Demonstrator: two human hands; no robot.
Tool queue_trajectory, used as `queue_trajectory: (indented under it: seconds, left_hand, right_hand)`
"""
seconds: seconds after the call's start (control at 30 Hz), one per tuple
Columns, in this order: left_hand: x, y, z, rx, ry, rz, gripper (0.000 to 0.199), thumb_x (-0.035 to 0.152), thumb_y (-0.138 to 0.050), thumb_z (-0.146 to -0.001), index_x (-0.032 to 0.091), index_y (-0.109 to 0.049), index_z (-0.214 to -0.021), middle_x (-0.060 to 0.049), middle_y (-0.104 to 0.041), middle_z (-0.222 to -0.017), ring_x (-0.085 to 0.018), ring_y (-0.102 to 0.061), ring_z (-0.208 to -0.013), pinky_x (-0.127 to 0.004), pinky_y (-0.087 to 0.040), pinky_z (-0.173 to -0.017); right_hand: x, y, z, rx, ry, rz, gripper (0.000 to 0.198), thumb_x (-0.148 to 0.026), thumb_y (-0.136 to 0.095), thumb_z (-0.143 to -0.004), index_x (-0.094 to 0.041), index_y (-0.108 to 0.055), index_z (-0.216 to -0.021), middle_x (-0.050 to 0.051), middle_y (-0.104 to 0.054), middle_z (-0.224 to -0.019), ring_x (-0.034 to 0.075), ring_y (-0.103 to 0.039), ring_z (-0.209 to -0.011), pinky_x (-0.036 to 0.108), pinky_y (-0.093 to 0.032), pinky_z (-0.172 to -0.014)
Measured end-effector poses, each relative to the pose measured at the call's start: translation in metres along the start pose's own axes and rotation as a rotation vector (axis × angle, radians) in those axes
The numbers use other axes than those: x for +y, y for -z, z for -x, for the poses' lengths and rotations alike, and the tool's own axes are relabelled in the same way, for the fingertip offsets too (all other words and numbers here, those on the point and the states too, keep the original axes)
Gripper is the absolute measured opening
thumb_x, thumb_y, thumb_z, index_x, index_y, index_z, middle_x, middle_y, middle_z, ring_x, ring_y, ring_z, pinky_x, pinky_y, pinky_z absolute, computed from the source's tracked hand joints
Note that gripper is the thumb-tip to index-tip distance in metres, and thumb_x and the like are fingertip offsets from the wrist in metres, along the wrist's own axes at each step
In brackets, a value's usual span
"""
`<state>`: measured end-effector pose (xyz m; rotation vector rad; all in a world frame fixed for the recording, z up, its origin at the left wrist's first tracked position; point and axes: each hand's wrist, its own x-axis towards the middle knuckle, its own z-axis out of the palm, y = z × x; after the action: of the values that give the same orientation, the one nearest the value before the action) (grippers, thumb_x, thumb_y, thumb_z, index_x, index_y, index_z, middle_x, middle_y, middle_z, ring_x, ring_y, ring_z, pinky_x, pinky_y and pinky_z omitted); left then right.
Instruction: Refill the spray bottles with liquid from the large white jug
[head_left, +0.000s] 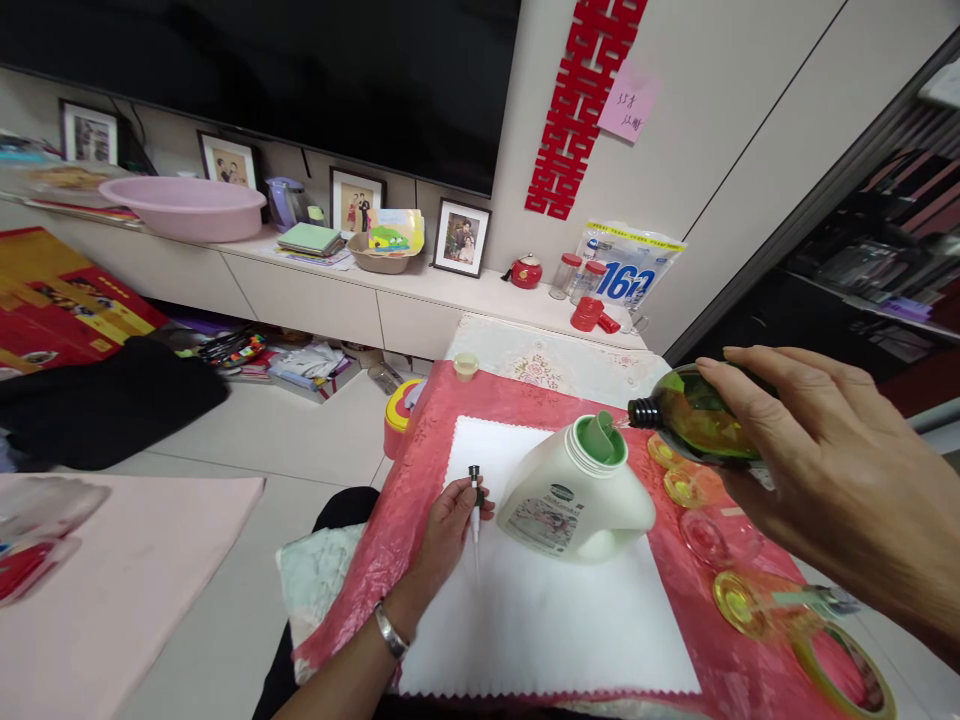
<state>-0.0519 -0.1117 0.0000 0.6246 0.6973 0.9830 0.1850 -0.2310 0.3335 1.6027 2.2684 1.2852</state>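
My right hand (817,450) is wrapped round a dark green bottle (694,415), tipped nearly level with its black threaded neck pointing left. That neck is just beside the open mouth of a pale green jug (574,500), where a green spout insert (602,440) shows. Something clear glints between neck and spout. The jug stands upright, capless, on a white scallop-edged sheet (555,640). Left of it, my left hand (450,515) pinches a black-and-white pump head (475,490) with a thin clear tube hanging down. My left fingers are close to the jug's side.
Several yellow and clear glass cups (739,605) stand along the right side of the red tablecloth (360,610), with a roll of tape (844,670) nearer. A small pale cup (466,367) is at the far left corner. Behind is a low cabinet (300,290) with framed photos.
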Motion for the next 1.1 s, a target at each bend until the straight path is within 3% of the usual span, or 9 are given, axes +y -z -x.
queue_trajectory:
  seconds: [0.77,1.1]
  left_hand:
    - [-0.0003,0.0018,-0.0003,-0.008,0.001,0.001,0.052,0.055,-0.089,-0.07,0.014,-0.072,-0.098,-0.004,-0.073,-0.089,-0.017,-0.072,-0.074,-0.032,-0.058,-0.074]
    - [-0.0016,0.0021,-0.0014,-0.005,-0.021,-0.009,0.052,0.055,-0.09,-0.069,0.014,-0.073,-0.096,-0.004,-0.073,-0.089,-0.016,-0.071,-0.073,-0.031,-0.058,-0.073]
  right_hand:
    - [0.0033,0.0045,-0.0047,0.008,0.021,0.059,0.051,-0.027,-0.039,-0.095,-0.007,-0.043,-0.142,0.023,-0.052,-0.134,0.043,-0.056,-0.115,0.052,-0.058,-0.081]
    - [0.0052,0.006,-0.0047,-0.01,0.024,0.054,0.048,-0.029,-0.038,-0.099,-0.007,-0.045,-0.142,0.024,-0.051,-0.135,0.043,-0.055,-0.118,0.055,-0.057,-0.086]
